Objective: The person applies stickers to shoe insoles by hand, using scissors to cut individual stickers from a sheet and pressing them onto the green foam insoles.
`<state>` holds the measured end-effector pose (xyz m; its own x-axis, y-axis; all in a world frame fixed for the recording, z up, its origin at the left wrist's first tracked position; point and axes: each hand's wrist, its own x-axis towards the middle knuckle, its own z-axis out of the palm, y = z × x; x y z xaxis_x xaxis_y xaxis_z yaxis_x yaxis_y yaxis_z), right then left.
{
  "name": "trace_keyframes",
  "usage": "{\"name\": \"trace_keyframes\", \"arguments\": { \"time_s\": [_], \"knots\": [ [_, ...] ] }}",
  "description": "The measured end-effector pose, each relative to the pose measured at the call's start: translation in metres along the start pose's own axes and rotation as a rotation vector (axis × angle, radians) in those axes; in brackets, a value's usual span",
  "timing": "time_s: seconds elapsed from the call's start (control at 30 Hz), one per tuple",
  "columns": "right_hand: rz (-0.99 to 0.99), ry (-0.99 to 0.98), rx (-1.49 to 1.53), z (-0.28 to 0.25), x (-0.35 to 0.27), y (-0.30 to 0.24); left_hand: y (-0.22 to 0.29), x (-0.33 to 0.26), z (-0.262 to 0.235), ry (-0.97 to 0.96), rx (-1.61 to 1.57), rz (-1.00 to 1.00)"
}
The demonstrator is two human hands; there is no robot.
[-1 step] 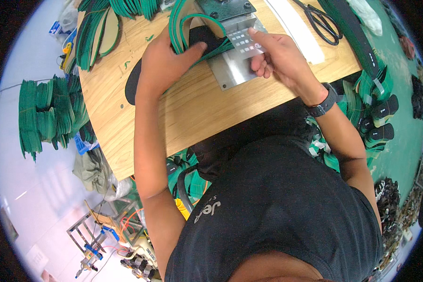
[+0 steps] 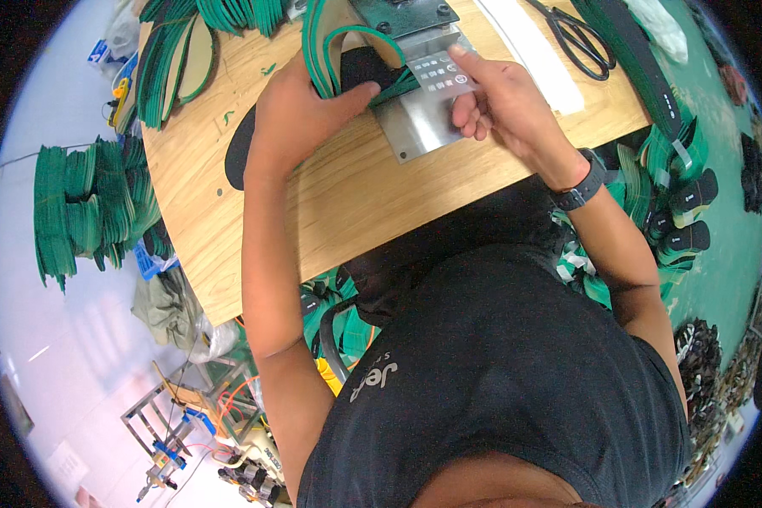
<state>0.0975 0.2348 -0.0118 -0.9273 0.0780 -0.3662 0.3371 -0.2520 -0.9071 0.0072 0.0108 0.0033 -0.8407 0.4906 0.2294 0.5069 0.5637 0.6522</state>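
Note:
My left hand (image 2: 300,114) is wrapped around a bundle of curled insoles (image 2: 323,46) with green edges, tan inner faces and a black underside; its thumb reaches right. Between the thumb and fingers of my right hand (image 2: 510,102) is a clear film sheet (image 2: 443,73) with rows of small white printed marks. The sheet hangs over a shiny metal plate (image 2: 415,127) on the table, beside the insoles. Behind it stands a dark metal block with bolts (image 2: 405,15). A black insole end (image 2: 239,148) shows left of my left wrist.
More green insoles (image 2: 186,63) lie at the table's far left. Black-handled scissors (image 2: 580,42) and a white strip (image 2: 533,55) lie at the far right. Stacked green insoles (image 2: 93,212) stand left of the wooden table (image 2: 356,203); bundles (image 2: 686,216) sit below its right side.
The film sheet has tipped slightly, and its printed marks now show more sharply. My left thumb has shifted a little to the right.

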Motion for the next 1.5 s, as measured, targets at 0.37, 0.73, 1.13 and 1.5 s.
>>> {"name": "trace_keyframes", "arguments": {
  "time_s": [0.37,0.73,1.13,1.5],
  "knots": [
    [-0.132,-0.045,-0.066,-0.006,0.001,0.01,0.0,0.002,0.007,0.02,0.178,0.133],
    [-0.117,0.094,0.103,-0.028,0.0,0.007,0.006,0.0,-0.002,0.064,-0.004,-0.077],
    [0.026,-0.089,-0.182,-0.007,0.014,-0.003,-0.019,0.002,-0.013,0.363,-0.562,-0.145],
    [0.017,-0.101,-0.248,-0.005,0.011,-0.004,-0.018,0.0,-0.01,0.336,-0.556,-0.116]
  ]
}}
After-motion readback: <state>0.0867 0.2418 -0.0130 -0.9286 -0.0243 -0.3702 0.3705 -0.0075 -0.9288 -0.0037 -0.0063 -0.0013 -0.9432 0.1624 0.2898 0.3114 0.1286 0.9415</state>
